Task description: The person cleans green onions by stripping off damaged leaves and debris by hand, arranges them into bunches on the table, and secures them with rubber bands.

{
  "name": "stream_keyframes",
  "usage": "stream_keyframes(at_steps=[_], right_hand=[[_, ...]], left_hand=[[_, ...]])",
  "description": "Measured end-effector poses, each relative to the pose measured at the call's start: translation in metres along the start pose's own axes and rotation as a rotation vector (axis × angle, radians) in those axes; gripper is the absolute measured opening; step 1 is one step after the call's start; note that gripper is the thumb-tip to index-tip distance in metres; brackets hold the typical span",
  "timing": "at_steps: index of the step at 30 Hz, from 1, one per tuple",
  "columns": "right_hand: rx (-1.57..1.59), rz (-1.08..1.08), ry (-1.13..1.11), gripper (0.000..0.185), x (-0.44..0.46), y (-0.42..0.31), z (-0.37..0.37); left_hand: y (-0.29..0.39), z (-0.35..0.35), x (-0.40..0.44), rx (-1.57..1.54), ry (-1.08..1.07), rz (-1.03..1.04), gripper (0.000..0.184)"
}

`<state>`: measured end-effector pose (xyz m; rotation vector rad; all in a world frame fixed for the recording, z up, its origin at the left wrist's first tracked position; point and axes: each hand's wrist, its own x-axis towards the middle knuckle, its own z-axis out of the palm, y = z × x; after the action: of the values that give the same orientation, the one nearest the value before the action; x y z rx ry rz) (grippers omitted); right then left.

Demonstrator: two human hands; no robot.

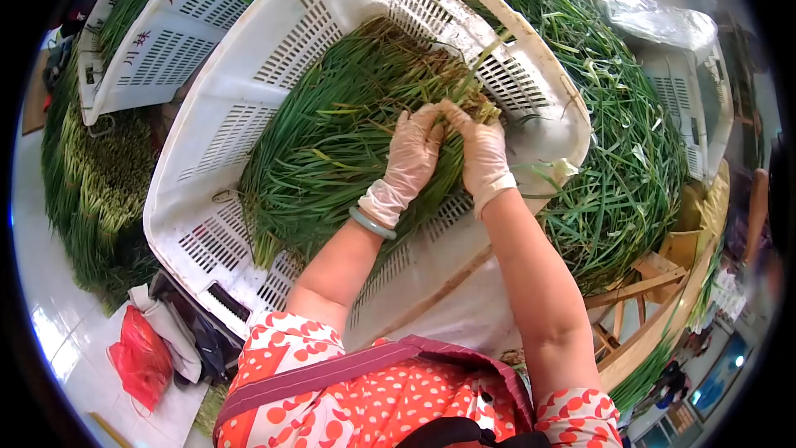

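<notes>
Inside a big white slatted plastic basket (274, 41) lies a thick pile of Chinese chives (323, 137), with green leaves to the left and paler, brownish root ends toward the upper right. My left hand (412, 152), in a thin whitish glove, has its fingers closed on chive stalks near those root ends. Close beside it, my right hand (482, 149), gloved the same way, pinches stalks too. The fingertips of both hands nearly meet. Just how many stalks each one grips is hidden by the fingers.
A large heap of loose green leaves (622, 141) lies right of the basket, above a wooden frame (638, 307). Bundled chives (99, 174) stand on the floor at left, below more white baskets (178, 41). A red plastic bag (141, 357) sits lower left.
</notes>
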<state>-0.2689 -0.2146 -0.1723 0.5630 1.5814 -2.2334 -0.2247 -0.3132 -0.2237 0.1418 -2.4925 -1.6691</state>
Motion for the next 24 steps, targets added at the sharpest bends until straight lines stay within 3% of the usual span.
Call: stream_keyframes(at_steps=[2, 4, 6, 7, 10, 13, 16, 17, 19, 20, 22, 24], right_hand=[[-0.03, 0.008, 0.211, 0.038, 0.001, -0.001, 0.003], [0.002, 0.011, 0.223, 0.03, 0.005, 0.005, -0.002], [0.087, -0.082, 0.193, 0.028, 0.006, 0.009, -0.007], [0.044, -0.097, 0.238, 0.025, 0.007, 0.01, -0.008], [-0.078, -0.1, 0.191, 0.022, -0.002, 0.0, -0.009], [-0.06, -0.125, 0.147, 0.018, -0.008, -0.008, -0.013], [-0.059, -0.117, 0.104, 0.016, -0.016, -0.022, -0.012], [-0.056, -0.121, 0.083, 0.015, -0.018, -0.027, -0.012], [-0.046, -0.115, 0.003, 0.016, -0.023, -0.032, -0.018], [-0.051, -0.118, 0.005, 0.016, -0.028, -0.035, -0.018], [-0.036, -0.181, -0.068, 0.018, -0.043, -0.044, -0.015], [-0.113, -0.198, -0.094, 0.021, -0.062, -0.056, -0.011]], left_hand=[[0.004, 0.0, -0.002, -0.033, -0.068, -0.004, 0.031], [0.011, -0.01, 0.004, -0.031, -0.123, -0.049, 0.036], [0.017, -0.02, 0.015, -0.786, -0.068, -0.302, 0.042], [0.015, -0.025, 0.02, -0.834, 0.032, -0.338, 0.046], [-0.009, -0.057, 0.03, -0.922, 0.21, -0.523, 0.035], [-0.035, -0.089, 0.044, -0.601, 0.196, -0.516, 0.03], [-0.025, -0.108, 0.056, -0.471, 0.048, -0.577, 0.055], [-0.032, -0.104, 0.057, -0.471, 0.047, -0.576, 0.055], [-0.036, -0.091, 0.062, 0.517, 0.007, 0.127, 0.069], [-0.037, -0.085, 0.067, 0.334, -0.198, -0.086, 0.084], [-0.028, -0.065, 0.077, 0.3, -0.405, -0.255, 0.103], [-0.043, -0.044, 0.086, 0.344, -0.466, -0.358, 0.113]])
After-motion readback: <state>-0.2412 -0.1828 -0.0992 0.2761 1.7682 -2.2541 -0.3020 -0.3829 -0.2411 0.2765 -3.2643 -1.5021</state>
